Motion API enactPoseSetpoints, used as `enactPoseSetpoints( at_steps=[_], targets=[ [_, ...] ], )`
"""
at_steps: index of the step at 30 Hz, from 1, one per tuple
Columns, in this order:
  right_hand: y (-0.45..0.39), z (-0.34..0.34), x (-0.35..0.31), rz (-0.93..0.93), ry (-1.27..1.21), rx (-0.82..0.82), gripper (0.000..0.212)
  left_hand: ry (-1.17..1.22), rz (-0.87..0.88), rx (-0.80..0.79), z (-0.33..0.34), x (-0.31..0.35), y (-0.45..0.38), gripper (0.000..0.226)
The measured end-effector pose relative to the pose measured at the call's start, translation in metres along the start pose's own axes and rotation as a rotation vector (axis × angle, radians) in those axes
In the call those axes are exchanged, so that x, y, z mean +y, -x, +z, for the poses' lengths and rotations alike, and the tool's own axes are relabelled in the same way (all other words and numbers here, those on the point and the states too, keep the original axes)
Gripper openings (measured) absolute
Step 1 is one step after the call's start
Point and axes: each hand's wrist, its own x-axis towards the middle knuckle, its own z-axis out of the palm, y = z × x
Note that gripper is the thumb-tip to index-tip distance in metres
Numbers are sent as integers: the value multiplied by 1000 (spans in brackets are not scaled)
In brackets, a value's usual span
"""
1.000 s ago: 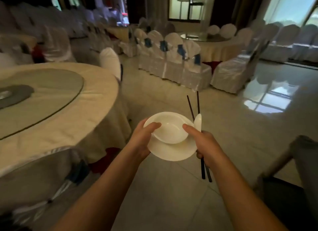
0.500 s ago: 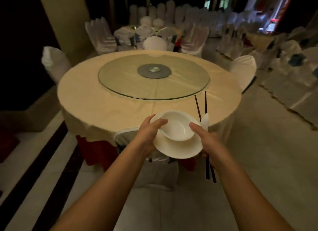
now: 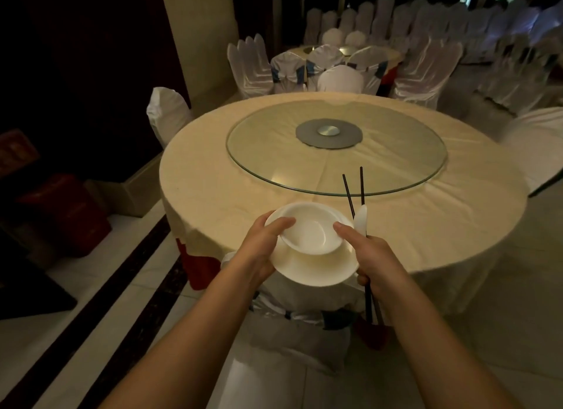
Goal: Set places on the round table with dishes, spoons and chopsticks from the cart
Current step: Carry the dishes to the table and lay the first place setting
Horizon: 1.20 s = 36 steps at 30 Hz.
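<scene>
Nearest the camera, two bare forearms are reaching forward over a covered chair (image 3: 292,326) tucked against the table. Left hand (image 3: 259,250) is gripping the left rim of the plate (image 3: 313,271), thumb lying over the edge of the bowl (image 3: 310,230) sitting tilted on that plate. Right hand (image 3: 374,256) is steadying the bowl's right rim with its thumb while its fingers are clenching the chopsticks (image 3: 355,192) and a white spoon (image 3: 361,221); chopstick tips are pointing away toward the table's middle, their butts sticking out below the fist. Stack is hanging just above the near edge of the table (image 3: 213,201), not resting on it. Cream cloth is covering the round top, with red skirting showing beneath on the left. Glass turntable (image 3: 411,168) is sitting in the centre on a grey hub (image 3: 329,133). Beyond, white-covered chairs (image 3: 249,64) are ringing the far side, and another set table (image 3: 380,55) is standing behind them. Room is dim; far details are blurring.
</scene>
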Motion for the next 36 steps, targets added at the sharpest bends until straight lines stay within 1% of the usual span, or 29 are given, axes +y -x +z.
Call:
enactPoseSetpoints(
  at_steps=[1,4,6,13,17,21,25,27,30,36],
  targets=[
    [-7,-4,-2,3,5,-7,42,12,1,9,5,-1,-5,27],
    [-29,-10,-5,18,28,-23,48,22,-15,23,12,-5,-22,34],
    [-42,-10,-9,23,37,-41,51,19,-16,48,14,-3,-34,34],
    [-97,10,-21,22,30,-70,52,30,-58,120,2,5,-88,32],
    [-131,28,-13,70,-9,-75,53,6,-67,87,-12,5,-132,37],
    [-170,45,-4,133,-28,-45,54,-21,-120,51,-24,-1,-181,39],
    [-207,57,8,186,-14,-23,56,-73,-168,-21,-32,-14,-228,33],
    [-221,61,17,217,5,6,58,-100,-190,-33,-34,-25,-246,37],
    [-235,65,31,238,14,48,58,-113,-223,-47,-39,-43,-265,44],
    [-247,74,52,248,-7,115,55,-151,-249,-48,-48,-70,-286,43]
  ],
)
